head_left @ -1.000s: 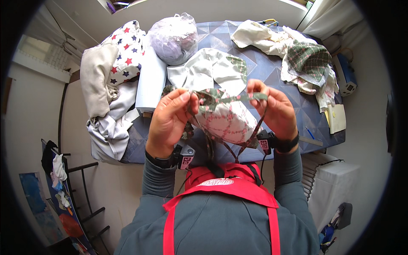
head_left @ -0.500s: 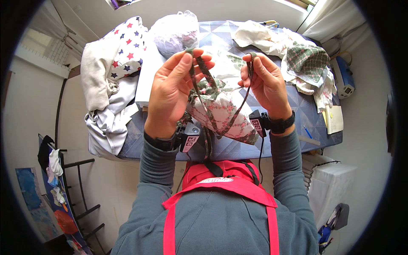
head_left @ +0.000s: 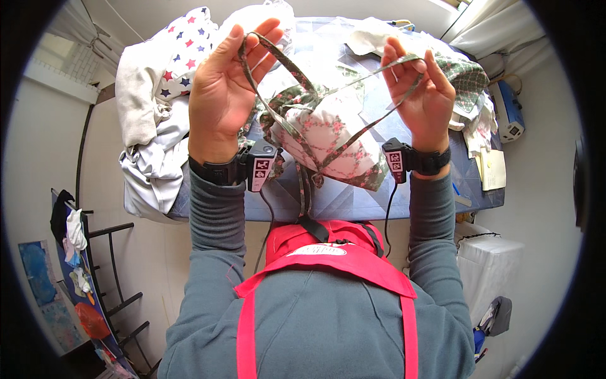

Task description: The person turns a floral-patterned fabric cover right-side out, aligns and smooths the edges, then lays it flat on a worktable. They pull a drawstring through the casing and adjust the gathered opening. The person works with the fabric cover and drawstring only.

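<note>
Dark floral fabric ties (head_left: 353,138) are stretched in wide loops between my two hands, crossing low in the middle near a small knot. My left hand (head_left: 230,88) has a loop hooked between thumb and fingers, palm turned up and fingers partly spread. Another loop runs round the fingertips and thumb of my right hand (head_left: 420,95). Below and between the hands lies a white cloth with pink flowers (head_left: 331,126) and a green patterned border, bunched on the table. Part of the ties hangs over the table's front edge toward my red apron (head_left: 341,259).
The table has a blue geometric cover (head_left: 341,205). Star-printed cloth (head_left: 189,57) and grey fabric (head_left: 154,148) are piled at the left. More cloths, one green checked cloth (head_left: 467,82), lie at the far right. A blue and white box (head_left: 510,110) stands beside the table.
My hands have moved apart and slightly farther away, spreading the ties into wider loops. My left hand's fingers have opened more. The floral cloth stays between them.
</note>
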Demonstrator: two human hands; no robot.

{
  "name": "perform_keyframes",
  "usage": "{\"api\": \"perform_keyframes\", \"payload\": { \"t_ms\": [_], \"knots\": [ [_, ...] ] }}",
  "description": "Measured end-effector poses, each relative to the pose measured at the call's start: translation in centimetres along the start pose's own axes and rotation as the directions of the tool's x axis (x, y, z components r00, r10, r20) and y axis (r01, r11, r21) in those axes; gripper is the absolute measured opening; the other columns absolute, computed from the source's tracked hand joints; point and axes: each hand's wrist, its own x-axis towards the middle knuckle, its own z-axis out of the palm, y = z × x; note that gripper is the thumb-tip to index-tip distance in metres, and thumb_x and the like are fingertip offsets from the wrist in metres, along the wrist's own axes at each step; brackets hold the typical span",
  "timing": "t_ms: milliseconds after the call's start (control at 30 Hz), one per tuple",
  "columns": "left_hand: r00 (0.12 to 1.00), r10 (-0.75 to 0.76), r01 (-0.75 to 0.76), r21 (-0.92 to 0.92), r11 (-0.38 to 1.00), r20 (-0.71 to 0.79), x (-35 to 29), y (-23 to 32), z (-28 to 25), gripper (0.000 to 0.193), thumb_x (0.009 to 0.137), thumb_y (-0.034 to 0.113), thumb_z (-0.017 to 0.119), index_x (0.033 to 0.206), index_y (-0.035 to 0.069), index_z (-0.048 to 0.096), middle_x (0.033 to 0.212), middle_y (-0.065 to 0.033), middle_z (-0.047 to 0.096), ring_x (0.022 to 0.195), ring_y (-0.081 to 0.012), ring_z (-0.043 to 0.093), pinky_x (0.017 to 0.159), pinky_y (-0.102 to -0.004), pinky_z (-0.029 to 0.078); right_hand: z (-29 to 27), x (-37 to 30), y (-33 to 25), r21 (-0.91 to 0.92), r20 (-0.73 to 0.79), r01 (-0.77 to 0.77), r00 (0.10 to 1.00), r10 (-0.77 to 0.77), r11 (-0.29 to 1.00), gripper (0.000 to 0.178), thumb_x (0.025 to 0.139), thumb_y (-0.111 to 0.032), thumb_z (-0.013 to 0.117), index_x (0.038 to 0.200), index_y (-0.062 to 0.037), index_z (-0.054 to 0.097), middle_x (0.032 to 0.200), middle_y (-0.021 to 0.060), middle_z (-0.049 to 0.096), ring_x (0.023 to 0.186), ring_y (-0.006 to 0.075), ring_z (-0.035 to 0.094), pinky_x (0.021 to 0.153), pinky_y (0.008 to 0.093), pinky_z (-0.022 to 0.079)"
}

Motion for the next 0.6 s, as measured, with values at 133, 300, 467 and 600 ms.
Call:
{"api": "perform_keyframes", "payload": {
  "t_ms": [133, 300, 467, 600],
  "knots": [
    [0.999, -0.042, 0.040, -0.135, 0.990, -0.013, -0.6, -0.3, -1.0, 0.027, 0.102, 0.022, 0.054, 0.100, 0.000, 0.069, 0.132, -0.0250, 0.059, 0.126, -0.0321, 0.057, 0.108, -0.0461, 0.045, -0.2, -0.9, -0.5, 0.034, 0.004, 0.037, 0.999, -0.038, 0.999, 0.029, 0.105, -0.026, 0.046, 0.094, -0.0023, 0.060, 0.134, 0.0240, 0.057, 0.130, 0.0311, 0.052, 0.113, 0.0437, 0.039],
    [1.000, 0.004, -0.004, -0.056, 0.998, -0.004, -0.3, -2.0, 0.4, 0.027, 0.100, 0.026, 0.061, 0.106, 0.001, 0.068, 0.096, -0.0116, 0.071, 0.090, -0.0197, 0.069, 0.087, -0.0335, 0.056, 0.4, -0.4, 0.9, -0.312, -0.030, 0.027, 0.999, -0.038, 0.950, 0.031, 0.106, -0.026, 0.050, 0.111, -0.0003, 0.065, 0.089, 0.0070, 0.063, 0.081, 0.0150, 0.059, 0.079, 0.0323, 0.051],
    [0.999, -0.033, 0.039, 0.172, 0.984, -0.037, -0.3, -3.4, 3.0, 0.023, 0.101, 0.018, 0.060, 0.116, 0.002, 0.067, 0.090, -0.0061, 0.069, 0.068, -0.0084, 0.060, 0.069, -0.0233, 0.054, 1.7, -0.1, 1.8, -0.494, -0.154, -0.117, 0.987, 0.045, 0.862, 0.026, 0.105, -0.018, 0.051, 0.116, 0.0034, 0.063, 0.087, 0.0039, 0.062, 0.068, 0.0040, 0.048, 0.059, 0.0182, 0.040],
    [0.987, -0.113, 0.057, 0.406, 0.912, 0.116, -0.6, -3.8, 4.6, 0.030, 0.101, 0.012, 0.058, 0.129, 0.006, 0.065, 0.091, -0.0051, 0.071, 0.069, -0.0035, 0.058, 0.061, -0.0182, 0.049, 2.3, -0.1, 2.0, -0.707, -0.152, -0.246, 0.969, 0.197, 0.664, 0.026, 0.103, -0.014, 0.055, 0.123, 0.0012, 0.054, 0.094, 0.0079, 0.067, 0.070, 0.0053, 0.053, 0.061, 0.0173, 0.042]
  ]
}}
